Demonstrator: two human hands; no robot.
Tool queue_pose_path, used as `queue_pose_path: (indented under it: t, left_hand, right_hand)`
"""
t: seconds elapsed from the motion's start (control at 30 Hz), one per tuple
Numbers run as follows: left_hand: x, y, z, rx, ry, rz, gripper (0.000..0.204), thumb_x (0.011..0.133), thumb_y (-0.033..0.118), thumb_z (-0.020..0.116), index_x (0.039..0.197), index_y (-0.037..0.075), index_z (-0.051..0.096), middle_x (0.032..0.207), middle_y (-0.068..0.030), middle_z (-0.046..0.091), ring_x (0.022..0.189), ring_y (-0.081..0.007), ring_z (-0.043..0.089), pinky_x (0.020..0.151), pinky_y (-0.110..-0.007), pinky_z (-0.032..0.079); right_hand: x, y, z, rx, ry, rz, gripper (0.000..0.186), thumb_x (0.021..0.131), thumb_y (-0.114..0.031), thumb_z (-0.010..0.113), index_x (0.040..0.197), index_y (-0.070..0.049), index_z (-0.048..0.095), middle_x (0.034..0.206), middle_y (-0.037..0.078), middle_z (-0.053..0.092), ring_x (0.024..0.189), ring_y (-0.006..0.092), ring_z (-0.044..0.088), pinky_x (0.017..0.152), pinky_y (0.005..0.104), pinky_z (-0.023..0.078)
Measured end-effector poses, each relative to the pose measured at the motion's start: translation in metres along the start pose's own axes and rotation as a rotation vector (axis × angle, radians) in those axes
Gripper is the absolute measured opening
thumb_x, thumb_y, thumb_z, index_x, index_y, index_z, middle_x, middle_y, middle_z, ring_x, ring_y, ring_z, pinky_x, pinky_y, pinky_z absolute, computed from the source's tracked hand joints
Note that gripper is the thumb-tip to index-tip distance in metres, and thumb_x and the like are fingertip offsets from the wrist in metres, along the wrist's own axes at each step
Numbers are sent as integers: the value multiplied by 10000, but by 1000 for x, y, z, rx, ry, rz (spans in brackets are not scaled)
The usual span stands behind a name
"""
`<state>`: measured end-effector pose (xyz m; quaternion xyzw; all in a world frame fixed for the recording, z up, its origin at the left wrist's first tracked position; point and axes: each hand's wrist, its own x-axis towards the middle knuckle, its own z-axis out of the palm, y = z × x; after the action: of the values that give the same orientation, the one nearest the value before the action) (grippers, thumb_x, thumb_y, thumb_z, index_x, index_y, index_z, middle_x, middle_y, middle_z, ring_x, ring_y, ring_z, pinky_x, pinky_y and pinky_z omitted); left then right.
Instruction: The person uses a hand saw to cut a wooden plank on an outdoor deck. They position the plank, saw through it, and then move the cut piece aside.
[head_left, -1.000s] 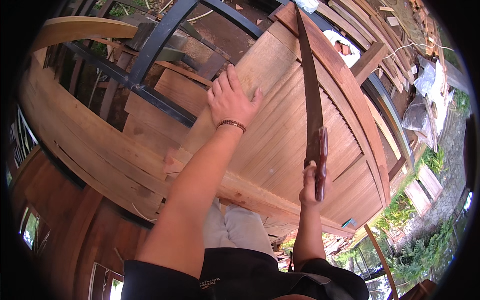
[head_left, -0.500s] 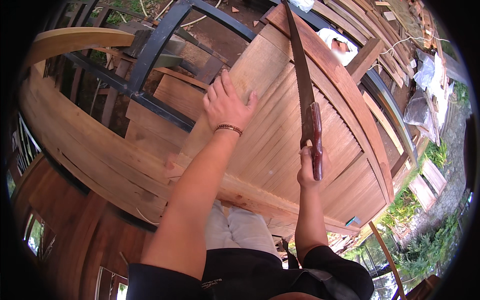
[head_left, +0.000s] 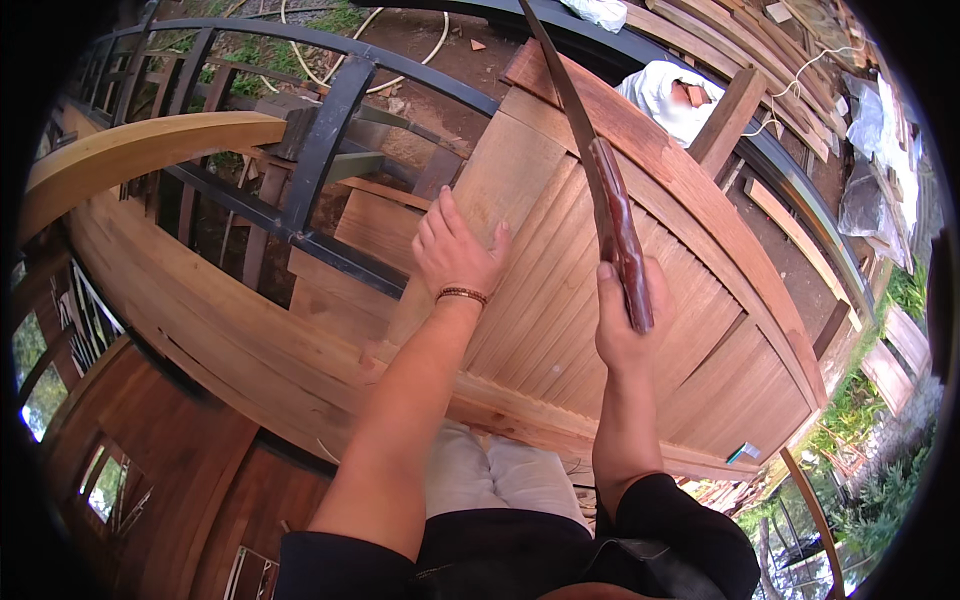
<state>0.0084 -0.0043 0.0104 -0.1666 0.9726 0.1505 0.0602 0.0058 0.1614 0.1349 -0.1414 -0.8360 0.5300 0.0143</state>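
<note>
My left hand (head_left: pixel 457 248) lies with fingers apart on the pale board (head_left: pixel 515 150) along the left edge of a slatted wooden panel (head_left: pixel 550 310), a beaded bracelet round its wrist. My right hand (head_left: pixel 628 320) grips the dark red-brown handle (head_left: pixel 620 230) of a long saw, its dark toothed blade (head_left: pixel 568 95) pointing up and away over a curved reddish rail (head_left: pixel 670 160) at the panel's far end. I cannot tell whether the blade touches the wood. A small teal object (head_left: pixel 742 452) is at the panel's lower right.
A black metal frame (head_left: pixel 330 140) stands left, beside a curved yellowish beam (head_left: pixel 150 155) and long wooden boards (head_left: pixel 200 310). A pale hose (head_left: pixel 440 30) lies on soil behind. A white sack (head_left: pixel 655 100), stacked planks (head_left: pixel 730 30) and plastic sheeting (head_left: pixel 870 130) are at the right.
My right hand and the saw have moved up and forward, away from my body, with the blade leaning further left. My left hand stays on the board; the view has shifted somewhat.
</note>
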Motion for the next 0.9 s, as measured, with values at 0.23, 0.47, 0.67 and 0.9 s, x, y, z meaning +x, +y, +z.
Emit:
queue_pose_path:
  t: [0.23, 0.47, 0.67, 0.9]
  left_hand:
    - [-2, 4, -3, -36, -31, -4, 912, 801, 462, 686, 1481, -7, 300, 1303, -190, 499, 1216, -350, 463, 1031, -483, 349]
    - [-2, 3, -2, -2, -17, 0, 918, 796, 457, 691, 1484, -6, 297, 1289, -202, 507, 1193, -358, 473, 1010, -479, 366]
    - [-2, 4, 0, 53, 20, -14, 880, 813, 455, 675, 1474, 0, 314, 1284, -201, 517, 1190, -360, 486, 1000, -483, 383]
    - [-2, 6, 5, 100, 72, 8, 854, 823, 486, 657, 1447, -7, 344, 1274, -201, 524, 1170, -355, 501, 974, -478, 408]
  right_hand:
    - [4, 1, -28, -89, -93, -31, 54, 866, -15, 670, 864, -23, 617, 659, -8, 515, 581, 57, 459, 530, 237, 382]
    - [-17, 0, -30, -98, -65, 26, 76, 844, -32, 679, 836, -14, 605, 677, 62, 589, 607, 135, 572, 587, 283, 470]
    - [-73, 36, -99, -310, -12, -322, 84, 784, 22, 660, 828, 24, 588, 722, 176, 585, 666, 351, 624, 683, 394, 536]
    - [22, 144, -64, -646, 301, -562, 110, 761, -20, 677, 803, -38, 577, 714, 116, 549, 648, 303, 535, 635, 402, 434]
